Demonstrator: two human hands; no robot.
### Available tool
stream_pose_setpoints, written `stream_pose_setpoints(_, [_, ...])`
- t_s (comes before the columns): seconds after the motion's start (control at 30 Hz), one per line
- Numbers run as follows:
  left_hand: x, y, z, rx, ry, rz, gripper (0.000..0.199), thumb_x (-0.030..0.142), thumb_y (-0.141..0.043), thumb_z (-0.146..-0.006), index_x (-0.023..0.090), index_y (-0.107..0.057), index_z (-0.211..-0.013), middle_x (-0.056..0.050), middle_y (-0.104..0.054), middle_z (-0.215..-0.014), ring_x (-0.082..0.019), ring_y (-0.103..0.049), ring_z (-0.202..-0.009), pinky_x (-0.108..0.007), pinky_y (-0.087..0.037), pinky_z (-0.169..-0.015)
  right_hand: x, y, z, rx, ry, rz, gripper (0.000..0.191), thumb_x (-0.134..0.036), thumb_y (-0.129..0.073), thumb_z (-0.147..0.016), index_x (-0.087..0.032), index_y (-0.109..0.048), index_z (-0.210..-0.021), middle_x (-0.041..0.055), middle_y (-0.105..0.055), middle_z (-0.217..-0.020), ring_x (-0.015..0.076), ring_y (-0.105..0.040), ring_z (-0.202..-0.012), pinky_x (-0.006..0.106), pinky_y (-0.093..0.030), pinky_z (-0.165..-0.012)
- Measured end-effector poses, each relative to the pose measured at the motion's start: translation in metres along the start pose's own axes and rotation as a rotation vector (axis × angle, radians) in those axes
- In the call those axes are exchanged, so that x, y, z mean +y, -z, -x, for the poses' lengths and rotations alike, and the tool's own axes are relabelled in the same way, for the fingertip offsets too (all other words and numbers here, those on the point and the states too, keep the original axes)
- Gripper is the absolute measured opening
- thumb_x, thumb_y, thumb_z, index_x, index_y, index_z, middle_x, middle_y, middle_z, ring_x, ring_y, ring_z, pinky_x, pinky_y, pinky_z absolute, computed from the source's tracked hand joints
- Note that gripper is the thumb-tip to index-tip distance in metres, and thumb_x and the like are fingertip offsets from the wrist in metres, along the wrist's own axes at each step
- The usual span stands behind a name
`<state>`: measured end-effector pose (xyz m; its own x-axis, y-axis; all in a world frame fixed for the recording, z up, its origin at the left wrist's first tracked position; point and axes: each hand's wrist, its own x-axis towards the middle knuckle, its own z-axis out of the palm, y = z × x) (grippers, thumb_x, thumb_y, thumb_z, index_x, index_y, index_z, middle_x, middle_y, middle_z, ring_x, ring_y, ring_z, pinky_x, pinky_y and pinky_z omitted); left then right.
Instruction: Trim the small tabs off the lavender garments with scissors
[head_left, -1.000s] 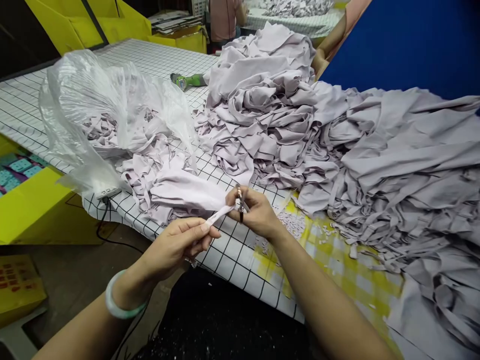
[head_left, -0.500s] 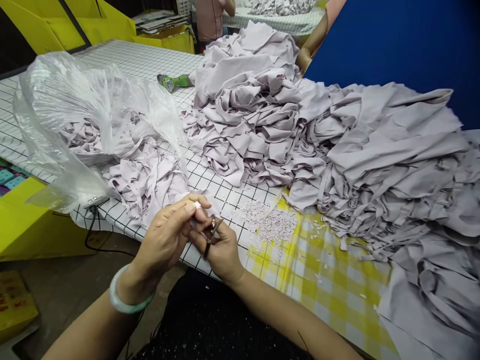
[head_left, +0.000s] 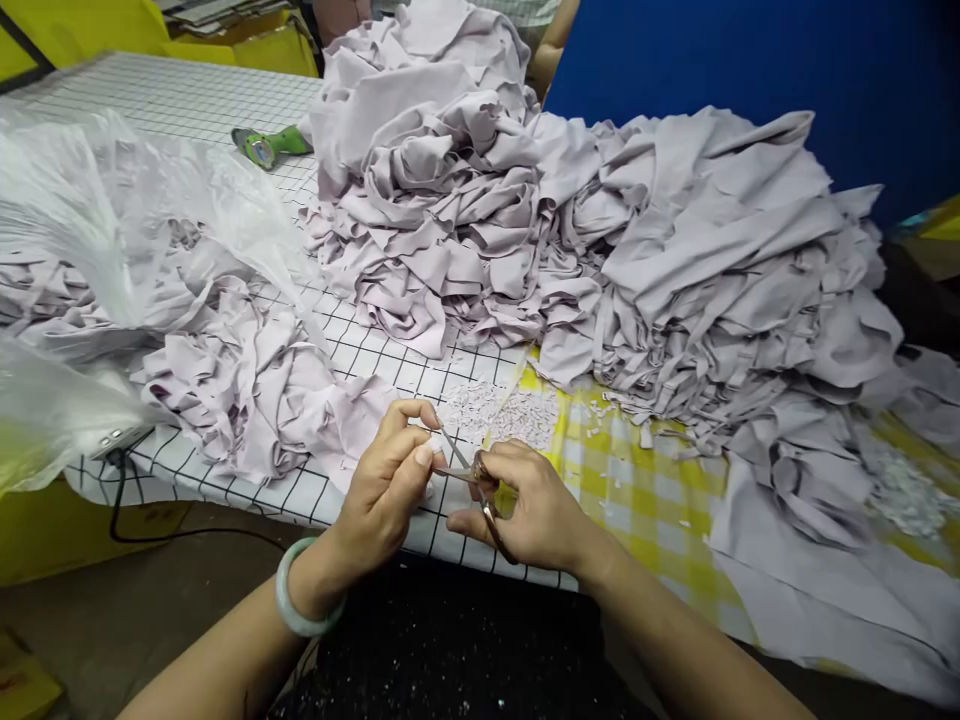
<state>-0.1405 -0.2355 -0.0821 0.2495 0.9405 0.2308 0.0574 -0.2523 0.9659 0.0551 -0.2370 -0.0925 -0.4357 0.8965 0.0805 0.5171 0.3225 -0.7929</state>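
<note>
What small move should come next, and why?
Probably ease the scissors shut on the cloth end, slowly: the blades stand open about it, the left hand pinches it, the right hand holds the handles, and the left fingertips are very near the blades.

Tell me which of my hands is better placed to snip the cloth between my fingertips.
Probably the right hand: it holds the scissors, their blades open towards the cloth. The left hand pinches that cloth, so it seems better suited to steadying it.
</note>
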Motion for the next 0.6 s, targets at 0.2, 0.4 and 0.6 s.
stream_pose_setpoints(0.2, [-0.001, -0.009, -0.005, -0.071, -0.046, -0.031, 0.029, 0.024, -0.040, -0.104, 0.021, -0.060, -0.083, -0.008, -0.052, -0.096, -0.025, -0.045, -0.110, -0.039, -0.045, -0.089, 0.005, 0.006, 0.004, 0.012, -0.033, 0.006, 0.055, -0.066, -0.069, -0.081, -0.020, -0.047, -0.060, -0.0033, -0.050, -0.055, 0.0120, -0.045, -0.055, 0.028, -0.036, -0.063])
stream_pose_setpoints(0.4, [-0.002, -0.014, -0.009, -0.107, -0.061, -0.057, 0.029, 0.024, -0.040, -0.104, 0.020, -0.056, -0.080, -0.009, -0.050, -0.101, -0.025, -0.044, -0.110, -0.040, -0.044, -0.091, 0.007, 0.008, 0.006, 0.027, -0.011, -0.001, 0.053, -0.062, -0.071, -0.081, -0.020, -0.047, -0.058, -0.0039, -0.049, -0.054, 0.0113, -0.044, -0.054, 0.028, -0.035, -0.061])
stream_pose_setpoints(0.6, [-0.005, -0.018, -0.009, -0.141, -0.066, -0.040, 0.025, 0.021, -0.040, -0.104, 0.021, -0.059, -0.089, -0.008, -0.049, -0.104, -0.024, -0.046, -0.114, -0.042, -0.042, -0.099, 0.008, 0.009, 0.006, 0.054, -0.027, -0.019, 0.055, -0.064, -0.070, -0.081, -0.021, -0.047, -0.056, -0.0042, -0.048, -0.052, 0.0105, -0.043, -0.051, 0.028, -0.036, -0.059])
